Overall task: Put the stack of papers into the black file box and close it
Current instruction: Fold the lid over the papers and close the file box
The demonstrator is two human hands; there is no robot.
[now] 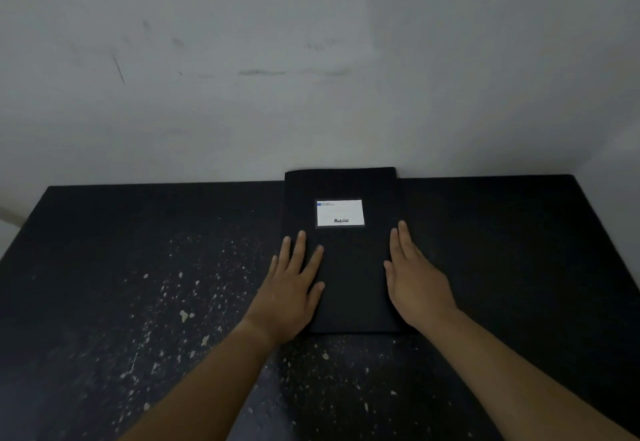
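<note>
The black file box [349, 267] lies flat and shut on the dark table, its far end against the wall. A white label [340, 212] sits on its lid. My left hand [294, 284] rests flat on the box's left edge, fingers spread. On the right edge my right hand [415, 278] lies flat, fingers together and pointing away from me. Neither hand grips anything. No papers are in view.
The black table [138, 267] is speckled with pale paint flecks to the left of and in front of the box. A scuffed grey-white wall [311, 77] rises directly behind the table's far edge.
</note>
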